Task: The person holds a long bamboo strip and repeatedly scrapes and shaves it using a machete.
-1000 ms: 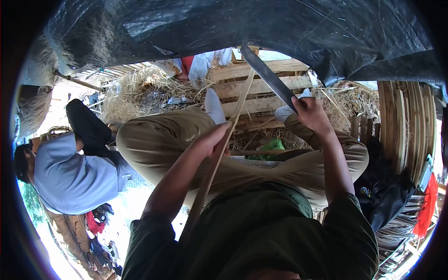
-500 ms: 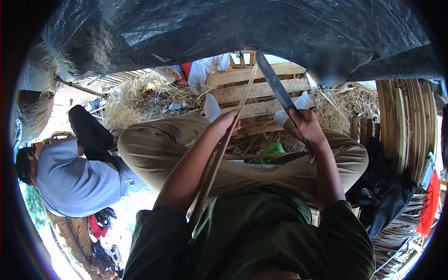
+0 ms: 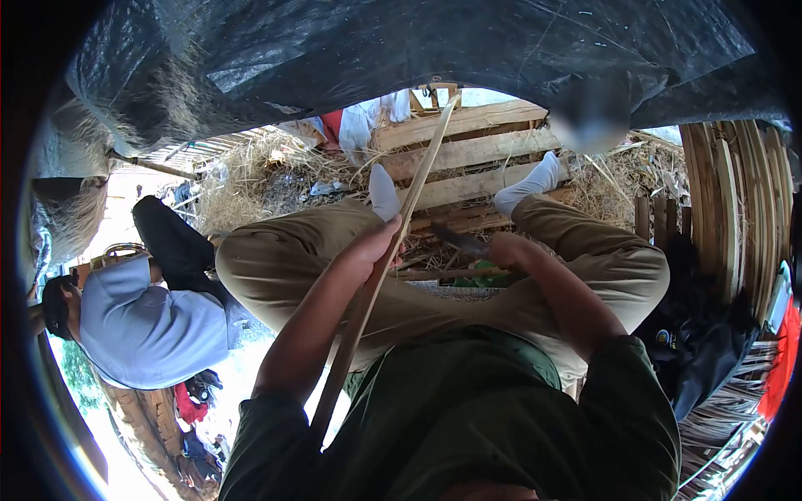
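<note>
the left hand [image 3: 380, 248] grasps a long wooden strip [image 3: 369, 302], which slants from beside the torso to beyond both hands. the right hand [image 3: 511, 250] is clenched around a machete [image 3: 459, 241], its blade pointing leftward. pale wooden slats [image 3: 468, 159] lie beyond both hands.

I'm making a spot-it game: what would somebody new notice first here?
Probably the long wooden strip slanting through the middle, held by the left hand. Next comes the dark blade in the right hand, its tip pointing towards the strip. A huge dark sheet sweeps across the top, and bright red cloth shows at the far right edge.
</note>
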A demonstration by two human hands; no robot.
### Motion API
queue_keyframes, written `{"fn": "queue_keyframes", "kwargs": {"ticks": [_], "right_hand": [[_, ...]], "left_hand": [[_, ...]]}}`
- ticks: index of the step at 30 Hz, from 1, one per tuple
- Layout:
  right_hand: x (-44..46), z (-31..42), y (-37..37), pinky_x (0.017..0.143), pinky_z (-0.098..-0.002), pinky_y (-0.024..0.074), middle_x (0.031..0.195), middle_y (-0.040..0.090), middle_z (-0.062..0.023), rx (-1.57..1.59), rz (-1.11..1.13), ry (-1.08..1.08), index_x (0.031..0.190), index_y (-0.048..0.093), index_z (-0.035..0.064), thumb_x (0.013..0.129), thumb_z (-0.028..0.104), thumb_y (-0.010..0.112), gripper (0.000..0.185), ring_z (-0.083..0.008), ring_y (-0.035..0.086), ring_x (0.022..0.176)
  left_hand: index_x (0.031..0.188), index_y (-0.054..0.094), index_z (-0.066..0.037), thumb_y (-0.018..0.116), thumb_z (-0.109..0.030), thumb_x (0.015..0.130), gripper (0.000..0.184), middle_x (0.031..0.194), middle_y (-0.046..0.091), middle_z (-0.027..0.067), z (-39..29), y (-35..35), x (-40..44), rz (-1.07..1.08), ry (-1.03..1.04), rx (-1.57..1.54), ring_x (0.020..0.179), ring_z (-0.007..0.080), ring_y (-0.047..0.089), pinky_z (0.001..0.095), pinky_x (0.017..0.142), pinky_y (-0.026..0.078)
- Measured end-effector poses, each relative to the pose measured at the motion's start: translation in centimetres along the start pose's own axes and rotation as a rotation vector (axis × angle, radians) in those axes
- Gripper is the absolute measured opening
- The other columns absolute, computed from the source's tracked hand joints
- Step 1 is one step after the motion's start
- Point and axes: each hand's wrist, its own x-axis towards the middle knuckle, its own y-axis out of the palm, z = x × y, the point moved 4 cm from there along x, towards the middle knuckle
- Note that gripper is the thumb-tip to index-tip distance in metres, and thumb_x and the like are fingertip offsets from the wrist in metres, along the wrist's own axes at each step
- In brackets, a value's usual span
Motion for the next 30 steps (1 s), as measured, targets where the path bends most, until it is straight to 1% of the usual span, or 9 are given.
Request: {"fn": "queue_keyframes", "kwargs": {"ticks": [3, 6, 12, 14, 15, 18, 21, 25, 30], "right_hand": [[1.3, 0.8, 2.3, 0.085, -0.0485, 0.0499, 0.096, 0.068, -0.0267, -0.202, 0.076, -0.1, 0.095, 0.071, -0.0026, 0.096, 0.035, 0.051, 0.042, -0.0416, 0.065, 0.097], [0.7, 0.2, 1.2, 0.083, -0.047, 0.0517, 0.094, 0.068, -0.0251, -0.216, -0.044, -0.055, 0.092, 0.071, -0.0026, 0.093, 0.033, 0.054, 0.04, -0.0416, 0.066, 0.093], [-1.2, -4.6, -3.8, 0.073, -0.0477, 0.0547, 0.083, 0.069, -0.0251, 0.037, -0.596, 0.281, 0.086, 0.071, -0.0016, 0.089, 0.029, 0.057, 0.034, -0.0431, 0.068, 0.079], [-4.7, -4.2, -7.2, 0.07, -0.0481, 0.0553, 0.079, 0.068, -0.0256, 0.265, -0.762, 0.424, 0.083, 0.07, -0.0015, 0.09, 0.03, 0.056, 0.035, -0.0421, 0.069, 0.076], [-3.0, -7.3, -6.5, 0.065, -0.0451, 0.0547, 0.074, 0.068, -0.023, 0.247, -0.917, 0.465, 0.081, 0.069, -0.0011, 0.092, 0.035, 0.055, 0.041, -0.0358, 0.07, 0.071], [-3.9, -7.2, -8.9, 0.054, -0.036, 0.0482, 0.065, 0.064, -0.012, 0.474, -0.861, 0.355, 0.077, 0.064, 0.0005, 0.096, 0.039, 0.055, 0.045, -0.0213, 0.065, 0.058], [-4.5, -2.9, -11.4, 0.069, -0.0453, 0.052, 0.082, 0.068, -0.0255, 0.605, -0.698, 0.201, 0.1, 0.069, 0.0006, 0.094, 0.039, 0.056, 0.041, -0.0418, 0.069, 0.082], [0.8, -1.1, -13.1, 0.082, -0.0495, 0.0511, 0.096, 0.069, -0.0237, 0.178, -0.75, 0.222, 0.106, 0.069, 0.0057, 0.094, 0.049, 0.051, 0.048, -0.0403, 0.067, 0.095], [8.9, -2.2, -13.7, 0.087, -0.0502, 0.0506, 0.1, 0.068, -0.0278, 0.172, -0.613, 0.278, 0.101, 0.069, 0.0014, 0.091, 0.058, 0.049, 0.06, -0.0436, 0.065, 0.098]], "left_hand": [[0.098, 0.06, -0.011, 0.047, -0.052, 0.099, 0.043, 0.07, 0.054, 0.0021, 0.3, 0.2, -0.6, 0.037, -0.019, 0.037, 0.054, 0.0133, 0.052, 0.028, 0.05, 0.046], [0.099, 0.06, -0.012, 0.043, -0.053, 0.1, 0.044, 0.067, 0.054, 0.0014, 1.6, 0.1, -0.8, 0.063, -0.021, 0.062, 0.052, 0.0136, 0.053, 0.0268, 0.05, 0.044], [0.094, 0.058, -0.009, 0.041, -0.048, 0.102, 0.044, 0.063, 0.057, 0.0028, 4.1, 0.5, -1.2, 0.104, 0.037, -0.047, 0.05, 0.0154, 0.055, 0.0291, 0.049, 0.044], [0.091, 0.059, -0.008, 0.041, -0.046, 0.102, 0.044, 0.062, 0.059, 0.004, 4.7, 1.0, -1.4, 0.117, 0.063, -0.091, 0.051, 0.0158, 0.057, 0.0303, 0.049, 0.046], [0.089, 0.059, -0.007, 0.041, -0.045, 0.102, 0.044, 0.062, 0.059, 0.0046, 4.8, 1.1, -1.5, 0.12, 0.069, -0.086, 0.051, 0.0158, 0.058, 0.0304, 0.05, 0.046], [0.084, 0.06, -0.006, 0.041, -0.043, 0.102, 0.045, 0.06, 0.06, 0.0061, 4.6, 1.2, -2.1, 0.141, 0.082, -0.024, 0.053, 0.0162, 0.06, 0.0302, 0.05, 0.047], [0.08, 0.06, -0.005, 0.042, -0.041, 0.102, 0.046, 0.057, 0.058, 0.0067, 4.2, 1.9, -2.5, 0.173, 0.086, 0.018, 0.053, 0.0171, 0.061, 0.0301, 0.051, 0.047], [0.078, 0.059, -0.003, 0.042, -0.039, 0.102, 0.046, 0.055, 0.056, 0.0072, 4.1, 3.3, -1.9, 0.205, -0.001, -0.089, 0.051, 0.0181, 0.06, 0.0318, 0.051, 0.048], [0.068, 0.055, 0.0, 0.036, -0.04, 0.102, 0.056, 0.053, 0.055, 0.0117, 3.9, 3.3, -0.1, 0.141, 0.131, 0.058, 0.046, 0.021, 0.059, 0.0378, 0.05, 0.05]]}}
